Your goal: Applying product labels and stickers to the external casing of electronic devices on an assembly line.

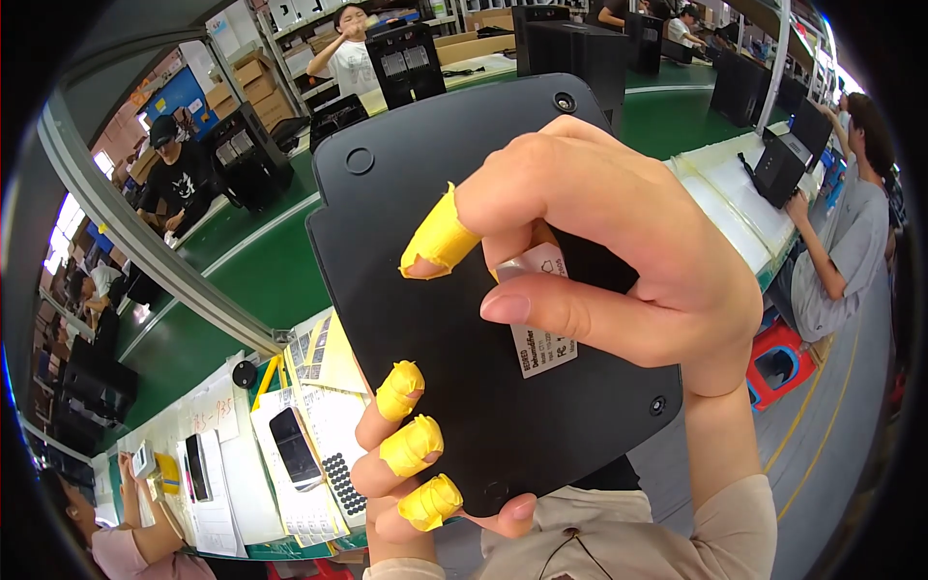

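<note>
A flat black plastic panel [425, 319] with rounded corners fills the middle of the view, tilted up in front of me. Round recesses and metal screws sit near its corners. My left hand [396, 474] grips it by the lower left edge, with yellow tape wrapped around the fingertips and the thumb on its face. Over the panel, my right hand [619, 242] is curled at a silver printed label [549, 348], with thumb and bent fingers at its upper part. The taped index finger points left. Whether the label is fully stuck down is hidden by the hand.
Below left, the worktable holds a phone [294, 447], a sheet of round black stickers [344, 483] and papers. A green conveyor [261, 290] runs beyond, with black appliance housings [406, 63] on it. Co-workers stand around; a red stool [778, 362] is at right.
</note>
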`<state>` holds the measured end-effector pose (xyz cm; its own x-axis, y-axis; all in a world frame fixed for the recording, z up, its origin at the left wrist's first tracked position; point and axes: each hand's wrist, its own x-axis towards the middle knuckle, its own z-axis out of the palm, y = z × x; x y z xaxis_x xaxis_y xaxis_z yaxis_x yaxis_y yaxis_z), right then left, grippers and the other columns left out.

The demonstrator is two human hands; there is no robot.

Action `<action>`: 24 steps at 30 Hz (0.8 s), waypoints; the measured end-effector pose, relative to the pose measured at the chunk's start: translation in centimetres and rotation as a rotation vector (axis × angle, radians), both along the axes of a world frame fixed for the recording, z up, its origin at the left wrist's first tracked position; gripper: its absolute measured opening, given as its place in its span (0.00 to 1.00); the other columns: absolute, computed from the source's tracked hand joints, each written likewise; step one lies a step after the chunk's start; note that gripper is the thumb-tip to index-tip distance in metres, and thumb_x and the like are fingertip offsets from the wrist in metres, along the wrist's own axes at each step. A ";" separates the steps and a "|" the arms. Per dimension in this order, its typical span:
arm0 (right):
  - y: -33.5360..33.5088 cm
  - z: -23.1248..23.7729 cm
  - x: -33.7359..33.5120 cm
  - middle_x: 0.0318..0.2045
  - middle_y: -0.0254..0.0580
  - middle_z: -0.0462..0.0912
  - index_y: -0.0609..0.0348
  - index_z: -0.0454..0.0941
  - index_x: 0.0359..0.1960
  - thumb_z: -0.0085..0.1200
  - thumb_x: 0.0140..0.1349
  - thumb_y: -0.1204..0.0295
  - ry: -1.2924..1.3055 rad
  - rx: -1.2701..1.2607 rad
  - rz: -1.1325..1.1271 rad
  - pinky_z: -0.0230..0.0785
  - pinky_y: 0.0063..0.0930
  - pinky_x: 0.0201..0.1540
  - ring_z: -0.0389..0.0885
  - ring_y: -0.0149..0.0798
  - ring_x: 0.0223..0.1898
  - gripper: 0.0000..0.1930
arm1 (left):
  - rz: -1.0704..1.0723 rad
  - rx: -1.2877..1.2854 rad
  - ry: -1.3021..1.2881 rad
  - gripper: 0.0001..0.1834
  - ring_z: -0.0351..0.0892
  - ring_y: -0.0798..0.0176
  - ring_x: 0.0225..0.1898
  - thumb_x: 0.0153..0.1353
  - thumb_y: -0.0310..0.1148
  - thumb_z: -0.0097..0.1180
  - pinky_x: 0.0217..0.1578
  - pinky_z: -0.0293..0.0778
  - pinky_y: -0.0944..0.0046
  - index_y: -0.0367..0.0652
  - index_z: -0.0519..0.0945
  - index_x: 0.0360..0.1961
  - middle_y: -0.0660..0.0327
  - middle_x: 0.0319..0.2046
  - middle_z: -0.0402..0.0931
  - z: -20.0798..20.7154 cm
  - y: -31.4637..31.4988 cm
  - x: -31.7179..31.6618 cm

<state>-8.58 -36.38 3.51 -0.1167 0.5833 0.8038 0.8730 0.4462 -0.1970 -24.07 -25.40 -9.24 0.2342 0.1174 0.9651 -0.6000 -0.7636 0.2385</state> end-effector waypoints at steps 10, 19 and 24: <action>-0.1 0.0 0.1 0.25 0.32 0.75 0.59 0.77 0.36 0.64 0.49 0.74 -0.061 -0.002 -0.027 0.58 0.26 0.35 0.69 0.32 0.24 0.12 | 0.037 0.001 0.055 0.35 0.70 0.42 0.55 0.44 0.40 0.70 0.55 0.75 0.46 0.66 0.67 0.54 0.65 0.49 0.63 0.0 -0.3 -0.7; -0.1 -0.4 0.3 0.29 0.30 0.79 0.58 0.78 0.37 0.63 0.49 0.75 -0.086 -0.006 -0.046 0.58 0.26 0.35 0.71 0.31 0.24 0.12 | 0.025 0.004 0.067 0.33 0.68 0.42 0.56 0.44 0.38 0.71 0.54 0.76 0.47 0.64 0.69 0.52 0.64 0.49 0.65 -0.5 -0.5 -0.6; 0.1 0.1 -0.1 0.31 0.29 0.81 0.57 0.79 0.38 0.63 0.47 0.75 -0.134 0.026 -0.050 0.58 0.26 0.34 0.71 0.31 0.24 0.14 | -0.027 -0.005 0.113 0.33 0.67 0.43 0.58 0.43 0.34 0.73 0.55 0.76 0.47 0.63 0.70 0.51 0.65 0.51 0.68 0.3 -0.5 -1.8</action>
<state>-8.67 -36.30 3.63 -0.1956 0.5701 0.7979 0.9119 0.4051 -0.0659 -25.87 -25.87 -8.92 0.3450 0.1144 0.9316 -0.5893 -0.7462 0.3098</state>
